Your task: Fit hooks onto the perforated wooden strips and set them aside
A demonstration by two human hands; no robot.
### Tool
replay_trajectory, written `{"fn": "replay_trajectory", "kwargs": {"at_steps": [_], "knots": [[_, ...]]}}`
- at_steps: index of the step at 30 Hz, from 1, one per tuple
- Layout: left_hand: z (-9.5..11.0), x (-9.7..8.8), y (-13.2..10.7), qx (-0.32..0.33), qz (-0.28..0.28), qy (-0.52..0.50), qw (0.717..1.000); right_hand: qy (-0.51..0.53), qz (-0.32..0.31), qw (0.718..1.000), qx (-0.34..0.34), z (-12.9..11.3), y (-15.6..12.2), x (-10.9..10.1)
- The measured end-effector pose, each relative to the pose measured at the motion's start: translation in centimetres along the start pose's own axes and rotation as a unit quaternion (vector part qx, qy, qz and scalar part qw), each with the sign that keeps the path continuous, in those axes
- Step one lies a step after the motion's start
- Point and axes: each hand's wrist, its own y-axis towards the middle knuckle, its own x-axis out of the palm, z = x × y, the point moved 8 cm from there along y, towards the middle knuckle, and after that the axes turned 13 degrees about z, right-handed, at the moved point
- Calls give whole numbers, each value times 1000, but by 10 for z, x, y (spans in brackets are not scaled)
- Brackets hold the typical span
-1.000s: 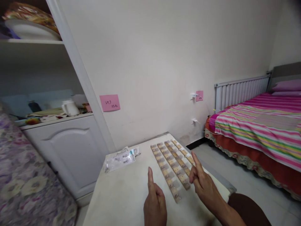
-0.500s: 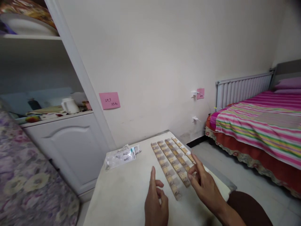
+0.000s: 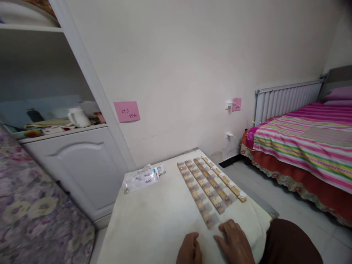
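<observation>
On the table, several narrow wooden strips lie side by side in a slanted row. The leftmost strip, with small metal pieces and translucent squares along it, ends just beyond my hands. Another strip, on the far right, carries small white pieces. At the near end of the strips, my right hand rests on or just above the table, thumb apart from the fingers, holding nothing. My left hand is at the bottom edge beside it, fingers loosely bent and nothing visible in them. Part of it is cut off by the frame.
Clear plastic packets lie at the table's back left. A white cabinet with a white jug stands left of the wall. To the right is a bed with a striped cover. A brown-clothed knee shows beside the table.
Both hands have drawn back toward me and lower in view. My right hand has left the strips, uncovering the rightmost one. The camera view has shifted slightly.
</observation>
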Motion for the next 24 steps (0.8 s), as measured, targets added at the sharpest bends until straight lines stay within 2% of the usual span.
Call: {"fn": "replay_trajectory", "kwargs": {"at_steps": [3,8,11,17,24], "knots": [[0,11,1,16,-9,0,1000,-17,29,999,-13,2,-4,4],[-3,37,7,40,-25,103,994,-25,52,998,-27,1,-13,16],[2,48,9,55,-34,129,990,-33,70,997,-27,1,-16,18],[15,41,14,25,-7,129,991,-37,54,997,-43,-2,-12,22],[29,37,20,24,-18,90,995,-44,52,997,-21,-13,-1,22]]}}
